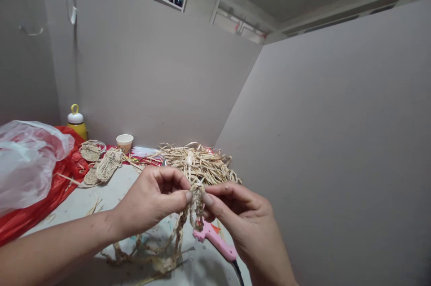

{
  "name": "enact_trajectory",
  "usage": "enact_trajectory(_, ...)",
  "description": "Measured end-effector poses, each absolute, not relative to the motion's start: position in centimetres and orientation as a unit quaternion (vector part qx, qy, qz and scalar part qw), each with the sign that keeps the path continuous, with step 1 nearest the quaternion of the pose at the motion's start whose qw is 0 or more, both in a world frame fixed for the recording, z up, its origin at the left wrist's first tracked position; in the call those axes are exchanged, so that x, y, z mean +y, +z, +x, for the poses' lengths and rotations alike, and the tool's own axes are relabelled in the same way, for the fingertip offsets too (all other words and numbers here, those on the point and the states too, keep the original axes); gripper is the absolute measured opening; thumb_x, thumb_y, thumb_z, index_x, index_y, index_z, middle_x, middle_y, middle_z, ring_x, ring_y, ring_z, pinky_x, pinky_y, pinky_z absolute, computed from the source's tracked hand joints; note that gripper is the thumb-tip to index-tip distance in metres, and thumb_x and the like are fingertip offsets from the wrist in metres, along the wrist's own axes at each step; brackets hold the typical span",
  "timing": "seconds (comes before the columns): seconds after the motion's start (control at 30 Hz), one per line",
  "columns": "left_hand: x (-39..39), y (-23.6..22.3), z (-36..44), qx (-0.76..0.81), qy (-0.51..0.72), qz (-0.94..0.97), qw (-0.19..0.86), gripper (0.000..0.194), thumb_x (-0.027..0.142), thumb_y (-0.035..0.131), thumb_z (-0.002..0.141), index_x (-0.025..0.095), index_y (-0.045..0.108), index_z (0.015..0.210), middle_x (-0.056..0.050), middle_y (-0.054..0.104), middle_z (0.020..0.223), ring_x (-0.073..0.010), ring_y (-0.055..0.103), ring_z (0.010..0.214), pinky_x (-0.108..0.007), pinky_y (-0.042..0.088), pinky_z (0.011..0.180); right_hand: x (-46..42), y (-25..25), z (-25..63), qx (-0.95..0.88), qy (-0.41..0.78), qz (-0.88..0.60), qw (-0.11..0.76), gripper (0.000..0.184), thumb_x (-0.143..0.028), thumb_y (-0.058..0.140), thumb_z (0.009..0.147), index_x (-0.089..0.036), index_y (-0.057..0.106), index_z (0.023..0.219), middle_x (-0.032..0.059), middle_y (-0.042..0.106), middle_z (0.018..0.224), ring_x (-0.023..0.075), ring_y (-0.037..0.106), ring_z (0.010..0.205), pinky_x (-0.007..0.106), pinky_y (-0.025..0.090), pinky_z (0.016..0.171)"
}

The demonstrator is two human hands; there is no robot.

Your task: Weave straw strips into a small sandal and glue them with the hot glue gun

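Left hand [148, 200] and right hand [247, 214] pinch the braided strip [196, 205], fingertip grip snug, over the right side of the table [129, 178]. It's kinda blocking the pink corded tool [218, 243]; beyond, straw heap [212, 165], paper cup [125, 143] far left.

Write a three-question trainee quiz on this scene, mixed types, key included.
1. True or false: only the left hand holds the braided piece.
2. What colour is the corded tool on the table? A) blue B) pink C) green
3. Fill in: in the picture, the yellow bottle stands to the ___ of the paper cup.

Key: 1. False; the right hand grips it too. 2. B. 3. left.
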State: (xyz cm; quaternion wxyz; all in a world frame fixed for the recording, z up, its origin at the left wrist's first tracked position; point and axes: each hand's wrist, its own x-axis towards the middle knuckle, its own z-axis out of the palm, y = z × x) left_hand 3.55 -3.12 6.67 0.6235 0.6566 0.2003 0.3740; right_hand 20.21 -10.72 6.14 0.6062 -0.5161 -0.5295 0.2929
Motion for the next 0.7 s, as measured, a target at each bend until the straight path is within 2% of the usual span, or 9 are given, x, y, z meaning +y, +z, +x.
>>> enact_trajectory(0.1, -3.16, 6.77, 3.56, 0.2, 0.373, 0.653, 0.628, 0.007, 0.017, 0.069, 0.075, 0.013, 0.065, 0.071, 0.004, 0.057, 0.058, -0.0066, 0.048, 0.053, -0.018, 0.039, 0.051, -10.58, 6.33, 20.65, -0.528, 0.35, -0.484, 0.604, 0.012, -0.031, 0.082, 0.072, -0.022, 0.076, 0.079, 0.0, 0.07, 0.061, 0.011, 0.062, 0.05, 0.019, 0.053, 0.045)
enact_trajectory(0.2, -3.26, 6.72, 3.63, 0.182, 0.381, 0.645, 0.637, 0.006, 0.014, 0.07, 0.074, 0.014, 0.066, 0.071, 0.003, 0.06, 0.06, -0.0073, 0.052, 0.055, -0.018, 0.041, 0.052, -10.47, 6.46, 20.63, -0.531, 0.375, -0.472, 0.595, 0.017, -0.031, 0.083, 0.071, -0.022, 0.078, 0.084, 0.0011, 0.07, 0.063, 0.0108, 0.06, 0.05, 0.019, 0.05, 0.041)
enact_trajectory(0.33, -3.32, 6.43, 3.75, 0.164, 0.385, 0.651, 0.633, 0.005, 0.014, 0.072, 0.075, 0.015, 0.068, 0.073, 0.001, 0.066, 0.065, -0.0095, 0.058, 0.059, -0.02, 0.045, 0.056, -10.31, 6.62, 20.33, -0.535, 0.377, -0.487, 0.578, 0.017, -0.033, 0.084, 0.068, -0.02, 0.077, 0.077, 0.0, 0.066, 0.057, 0.0106, 0.057, 0.048, 0.017, 0.045, 0.037)
enact_trajectory(0.53, -2.99, 6.95, 3.38, 0.176, 0.367, 0.669, 0.622, 0.01, 0.024, 0.068, 0.08, 0.014, 0.07, 0.081, 0.001, 0.062, 0.062, -0.0102, 0.056, 0.058, -0.022, 0.048, 0.057, -9.86, 6.64, 20.75, -0.513, 0.39, -0.484, 0.592, 0.019, -0.034, 0.084, 0.067, -0.018, 0.072, 0.07, -0.0021, 0.063, 0.056, 0.0086, 0.055, 0.046, 0.019, 0.049, 0.043)
enact_trajectory(0.7, -2.74, 7.09, 3.06, 0.193, 0.429, 0.678, 0.565, 0.01, 0.025, 0.065, 0.082, 0.016, 0.066, 0.087, 0.0, 0.062, 0.072, -0.0115, 0.057, 0.064, -0.023, 0.048, 0.061, -9.75, 6.61, 21.04, -0.496, 0.403, -0.463, 0.615, 0.021, -0.034, 0.083, 0.067, -0.017, 0.07, 0.069, -0.0029, 0.061, 0.054, 0.0084, 0.054, 0.045, 0.019, 0.048, 0.043)
